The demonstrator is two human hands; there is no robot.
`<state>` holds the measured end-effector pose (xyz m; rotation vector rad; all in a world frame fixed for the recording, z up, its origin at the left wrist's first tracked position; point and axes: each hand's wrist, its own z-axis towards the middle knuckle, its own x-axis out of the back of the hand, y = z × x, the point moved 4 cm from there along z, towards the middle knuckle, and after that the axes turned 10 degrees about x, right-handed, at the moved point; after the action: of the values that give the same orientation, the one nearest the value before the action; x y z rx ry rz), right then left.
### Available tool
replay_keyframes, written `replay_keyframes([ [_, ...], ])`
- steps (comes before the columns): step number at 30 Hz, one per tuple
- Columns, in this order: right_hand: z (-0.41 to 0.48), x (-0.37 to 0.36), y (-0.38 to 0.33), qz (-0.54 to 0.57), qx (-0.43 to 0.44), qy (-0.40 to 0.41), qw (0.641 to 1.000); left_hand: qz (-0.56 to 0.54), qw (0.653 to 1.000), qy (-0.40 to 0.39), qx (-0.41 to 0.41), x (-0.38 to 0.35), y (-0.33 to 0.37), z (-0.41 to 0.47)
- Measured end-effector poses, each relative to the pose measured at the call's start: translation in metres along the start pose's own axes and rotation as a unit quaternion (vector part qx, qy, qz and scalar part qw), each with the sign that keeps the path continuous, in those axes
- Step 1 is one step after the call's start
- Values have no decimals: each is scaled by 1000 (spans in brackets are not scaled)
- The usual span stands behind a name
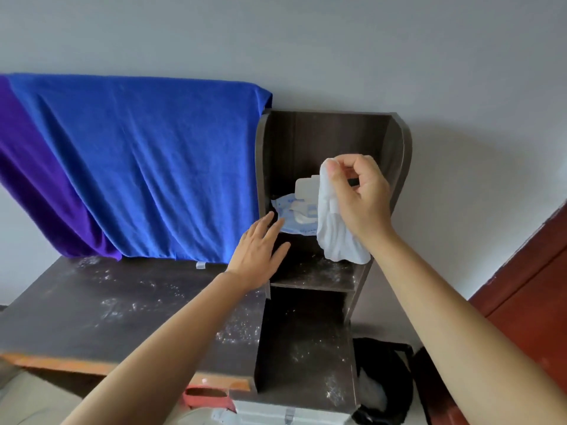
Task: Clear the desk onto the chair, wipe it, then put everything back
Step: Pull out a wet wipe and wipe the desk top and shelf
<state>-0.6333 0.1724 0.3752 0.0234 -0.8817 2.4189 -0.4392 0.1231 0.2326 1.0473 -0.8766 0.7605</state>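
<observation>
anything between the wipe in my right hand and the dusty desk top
Only the left hand, stretched over the right end of the desk top toward the wipes pack; the wipe hangs from the right hand.

matt dusty wood desk (92, 308) — soft cloth (334, 237)

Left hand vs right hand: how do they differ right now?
1. The left hand is flat with straight fingers and holds nothing; the right hand pinches a white wipe.
2. The left hand sits lower, beside the wipes pack; the right hand is raised above it.
Shared: both reach into the upper compartment of the dark shelf unit.
</observation>
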Motion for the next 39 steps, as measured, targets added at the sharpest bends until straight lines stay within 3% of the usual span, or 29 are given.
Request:
replay_keyframes([
  [3,-40,-34,-8,-51,-54,-26,997,12,1000,-20,9,9,-56,-48],
  [7,-104,-87,-2,-145,-129,-173,966,41,996,-58,45,12,-137,-103],
  [15,-199,-180,20,-125,-255,-311,907,37,979,-130,149,-17,-238,-164],
  [22,-251,-231,60,-25,-335,-301,892,38,956,-182,226,-73,-287,-192],
  [25,-270,-227,100,-67,-378,-276,881,52,952,-184,237,-99,-301,-193],
  [29,-306,-215,146,-263,-371,-300,838,88,950,-173,243,-131,-310,-185],
  [31,-326,-216,154,-309,-335,-308,835,110,952,-157,239,-145,-318,-176],
  [35,-362,-242,148,-331,-234,-378,832,139,946,-136,261,-167,-335,-157],
  [39,-399,-275,151,-311,-278,-452,789,147,942,-96,287,-177,-343,-152],
])
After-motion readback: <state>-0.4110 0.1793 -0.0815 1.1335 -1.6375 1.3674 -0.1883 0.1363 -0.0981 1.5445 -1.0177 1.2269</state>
